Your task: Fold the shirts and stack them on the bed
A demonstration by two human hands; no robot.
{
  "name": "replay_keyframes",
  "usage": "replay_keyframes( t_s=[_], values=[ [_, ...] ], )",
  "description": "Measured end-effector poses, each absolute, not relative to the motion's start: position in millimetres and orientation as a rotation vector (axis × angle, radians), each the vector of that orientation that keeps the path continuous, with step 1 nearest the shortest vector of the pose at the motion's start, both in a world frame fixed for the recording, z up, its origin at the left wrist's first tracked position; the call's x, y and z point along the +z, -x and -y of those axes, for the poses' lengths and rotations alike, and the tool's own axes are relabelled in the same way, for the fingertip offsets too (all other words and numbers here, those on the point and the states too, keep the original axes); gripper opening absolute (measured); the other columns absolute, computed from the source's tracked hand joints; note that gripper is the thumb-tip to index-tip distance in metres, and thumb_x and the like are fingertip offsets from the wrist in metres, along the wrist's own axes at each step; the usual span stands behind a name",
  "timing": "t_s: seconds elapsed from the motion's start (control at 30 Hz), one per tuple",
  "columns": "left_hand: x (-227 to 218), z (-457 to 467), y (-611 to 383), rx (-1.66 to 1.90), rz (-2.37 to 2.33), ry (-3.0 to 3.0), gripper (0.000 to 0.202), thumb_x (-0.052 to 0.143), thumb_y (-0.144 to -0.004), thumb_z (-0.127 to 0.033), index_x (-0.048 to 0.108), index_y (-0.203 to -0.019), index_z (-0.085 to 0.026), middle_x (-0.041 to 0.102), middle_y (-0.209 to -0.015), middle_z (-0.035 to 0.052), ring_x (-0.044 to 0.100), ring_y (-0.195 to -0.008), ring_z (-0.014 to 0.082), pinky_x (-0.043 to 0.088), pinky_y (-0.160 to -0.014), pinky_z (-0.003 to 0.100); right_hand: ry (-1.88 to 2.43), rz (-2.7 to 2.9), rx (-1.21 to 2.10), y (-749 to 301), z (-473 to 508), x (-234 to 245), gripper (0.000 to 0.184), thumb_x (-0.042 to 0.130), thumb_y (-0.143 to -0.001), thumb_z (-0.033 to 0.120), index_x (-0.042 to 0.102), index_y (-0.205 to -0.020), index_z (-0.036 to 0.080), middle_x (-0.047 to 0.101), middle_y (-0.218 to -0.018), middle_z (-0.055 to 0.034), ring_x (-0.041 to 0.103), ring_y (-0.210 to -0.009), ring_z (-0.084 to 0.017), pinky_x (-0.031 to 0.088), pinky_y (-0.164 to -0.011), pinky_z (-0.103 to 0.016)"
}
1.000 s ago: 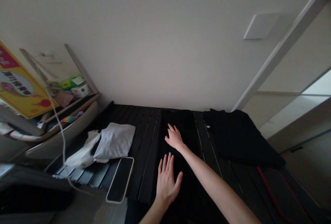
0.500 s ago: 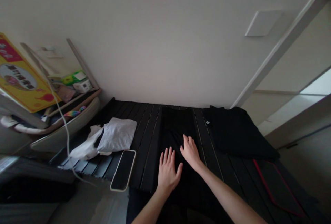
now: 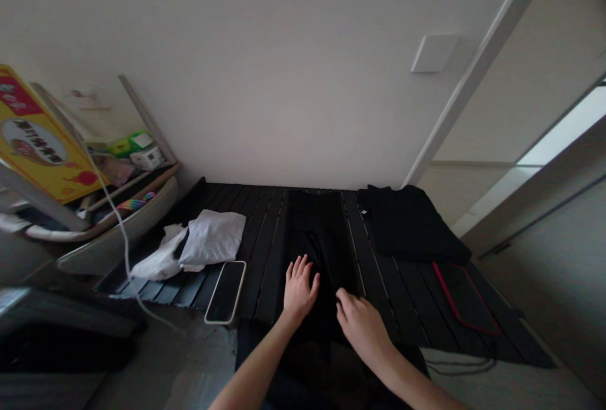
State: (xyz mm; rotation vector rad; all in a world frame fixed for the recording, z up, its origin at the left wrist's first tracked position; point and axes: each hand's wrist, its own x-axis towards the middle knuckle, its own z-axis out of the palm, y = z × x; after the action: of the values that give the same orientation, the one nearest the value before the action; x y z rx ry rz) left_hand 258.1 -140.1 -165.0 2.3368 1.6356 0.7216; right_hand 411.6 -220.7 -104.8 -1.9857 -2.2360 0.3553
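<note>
A long black garment point(image 3: 315, 217) lies lengthwise down the middle of the black slatted table, its near end hanging over the front edge. Creases run along it ahead of my hands; its exact kind is hard to make out in the dark. My left hand point(image 3: 299, 289) rests on the cloth, palm down with fingers extended. To its right, my right hand point(image 3: 362, 321) is closed, fingers curled and pinching the near right part of the garment.
Left on the slatted table point(image 3: 264, 246) are a phone point(image 3: 226, 293), a folded grey cloth point(image 3: 215, 236) and a crumpled white cloth point(image 3: 158, 261). A folded black garment point(image 3: 411, 223) and a red-edged tablet point(image 3: 468, 299) lie right. A white cable point(image 3: 125, 239) hangs beside a cart.
My right hand has drawn back toward the near edge and closed on the garment. My left hand still lies flat on the cloth, which shows raised folds. The view has shifted slightly right.
</note>
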Motion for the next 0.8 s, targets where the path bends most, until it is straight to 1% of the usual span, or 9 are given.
replay_keyframes(
  t_s=[0.13, 0.2, 0.27, 0.33, 0.4, 0.47, 0.53, 0.7, 0.8],
  values=[
    [-156.6, 154.6, -244.3, 0.828, -1.555, -2.299, 0.03, 0.038, -0.095, -0.021, 0.06, -0.115, -0.02, 0.057, -0.132, 0.0075, 0.048, -0.127, 0.0193, 0.038, -0.107, 0.046, 1.529, 2.336, 0.992, -393.5, 254.3, -104.1, 0.051, 0.051, -0.076, 0.012, 0.059, -0.125, 0.024, 0.069, -0.112, -0.0074, 0.064, -0.103, -0.022, 0.048, -0.09, -0.03],
    [-153.1, 168.8, -227.6, 0.753, -1.472, -2.367, 0.032, 0.039, -0.093, -0.017, 0.059, -0.117, -0.021, 0.057, -0.132, 0.0068, 0.049, -0.126, 0.0183, 0.04, -0.107, 0.044, 1.364, 2.346, 1.268, -400.8, 268.9, -106.8, 0.055, 0.057, -0.072, 0.014, 0.059, -0.127, 0.025, 0.068, -0.115, -0.0064, 0.065, -0.1, -0.021, 0.049, -0.088, -0.028],
    [-149.6, 185.2, -206.1, 0.608, -1.372, -2.475, 0.038, 0.039, -0.091, -0.015, 0.055, -0.125, -0.022, 0.054, -0.137, 0.0058, 0.046, -0.129, 0.0173, 0.038, -0.109, 0.042, 1.297, 2.305, 1.351, -419.4, 276.3, -108.4, 0.049, 0.053, -0.077, 0.017, 0.06, -0.125, 0.026, 0.07, -0.112, -0.0044, 0.068, -0.09, -0.018, 0.051, -0.082, -0.026],
    [-146.1, 200.0, -183.6, 0.48, -1.276, -2.582, 0.046, 0.041, -0.089, -0.015, 0.048, -0.134, -0.023, 0.047, -0.144, 0.0051, 0.041, -0.134, 0.017, 0.035, -0.112, 0.041, 1.317, 2.292, 1.19, -445.1, 274.4, -109.7, 0.045, 0.044, -0.084, 0.016, 0.061, -0.124, 0.027, 0.069, -0.113, -0.0029, 0.067, -0.092, -0.016, 0.051, -0.085, -0.027],
    [-143.8, 209.9, -164.9, 0.383, -1.198, -2.669, 0.057, 0.043, -0.086, -0.014, 0.039, -0.142, -0.024, 0.039, -0.15, 0.0043, 0.034, -0.138, 0.0178, 0.031, -0.114, 0.041, 1.374, 2.366, 0.863, -471.7, 265.9, -112.8, 0.052, 0.04, -0.083, 0.01, 0.056, -0.13, 0.028, 0.063, -0.125, -0.0033, 0.06, -0.112, -0.019, 0.044, -0.099, -0.035],
    [-144.6, 213.5, -153.1, 0.281, -1.14, -2.742, 0.071, 0.046, -0.079, -0.01, 0.03, -0.147, -0.025, 0.031, -0.153, 0.0036, 0.028, -0.141, 0.0187, 0.027, -0.116, 0.042, 1.419, 2.465, 0.543, -492.3, 256.3, -117.9, 0.069, 0.041, -0.077, 0.002, 0.044, -0.14, 0.029, 0.047, -0.144, -0.0037, 0.044, -0.131, -0.023, 0.034, -0.109, -0.045],
    [-149.3, 211.8, -148.8, 0.187, -1.118, -2.816, 0.081, 0.044, -0.073, -0.003, 0.024, -0.149, -0.024, 0.027, -0.155, 0.0024, 0.024, -0.142, 0.0177, 0.023, -0.117, 0.041, 1.388, 2.572, 0.369, -501.8, 250.8, -123.9, 0.085, 0.04, -0.069, -0.004, 0.031, -0.146, 0.032, 0.031, -0.154, -0.0019, 0.031, -0.139, -0.023, 0.029, -0.111, -0.049],
    [-166.0, 205.6, -153.6, 0.161, -1.201, -2.934, 0.079, 0.035, -0.077, 0.004, 0.028, -0.147, -0.031, 0.03, -0.154, -0.0024, 0.024, -0.142, 0.0141, 0.025, -0.117, 0.038, 1.228, 2.729, 0.301, -486.0, 260.4, -145.0, 0.1, 0.042, -0.061, -0.007, 0.017, -0.15, 0.033, 0.015, -0.158, -0.0013, 0.018, -0.143, -0.025, 0.024, -0.114, -0.05],
    [-170.1, 208.6, -155.1, 0.164, -1.206, -2.914, 0.076, 0.034, -0.08, 0.003, 0.03, -0.146, -0.034, 0.032, -0.152, -0.0033, 0.027, -0.141, 0.0147, 0.027, -0.116, 0.038, 1.283, 2.634, 0.174, -475.7, 268.9, -168.2, 0.095, 0.038, -0.069, -0.01, 0.017, -0.149, 0.037, 0.018, -0.158, -0.0001, 0.02, -0.143, -0.024, 0.028, -0.113, -0.051]
  ],
)
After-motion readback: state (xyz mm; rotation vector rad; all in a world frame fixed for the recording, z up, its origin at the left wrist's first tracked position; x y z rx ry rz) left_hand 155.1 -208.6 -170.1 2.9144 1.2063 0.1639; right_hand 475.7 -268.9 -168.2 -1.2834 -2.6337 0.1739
